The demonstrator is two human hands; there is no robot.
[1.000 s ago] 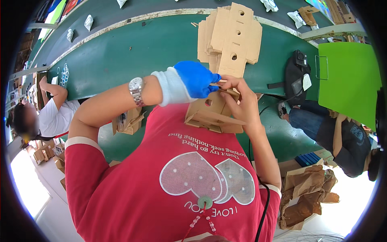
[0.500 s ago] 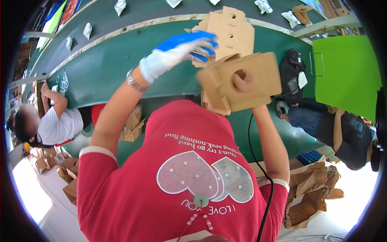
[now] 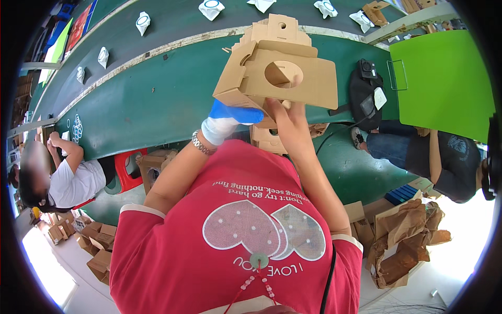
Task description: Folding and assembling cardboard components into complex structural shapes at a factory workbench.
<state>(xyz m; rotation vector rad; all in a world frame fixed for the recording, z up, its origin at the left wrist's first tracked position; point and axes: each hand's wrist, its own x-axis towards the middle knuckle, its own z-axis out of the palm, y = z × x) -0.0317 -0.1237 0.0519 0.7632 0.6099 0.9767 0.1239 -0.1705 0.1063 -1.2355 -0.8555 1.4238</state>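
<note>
A long green workbench [image 3: 157, 99] runs left to right; above its near edge, the gloved left hand [image 3: 228, 119] and bare right hand [image 3: 291, 121] both grip a folded cardboard box [image 3: 277, 76], its round cut-out showing nothing inside; flat cardboard blanks [image 3: 280, 29] are stacked just beyond.

We see long green table [image 3: 157, 104], curved by lens, with pale strip along far edge. On it: stack of flat brown cardboard pieces [image 3: 272, 137] near our side, black bag [image 3: 366, 94] to right of stack. Beyond strip, dark belt [image 3: 172, 26] carries small white pouches [image 3: 142, 22], well apart, and one brown cardboard piece [image 3: 375, 11].
</note>
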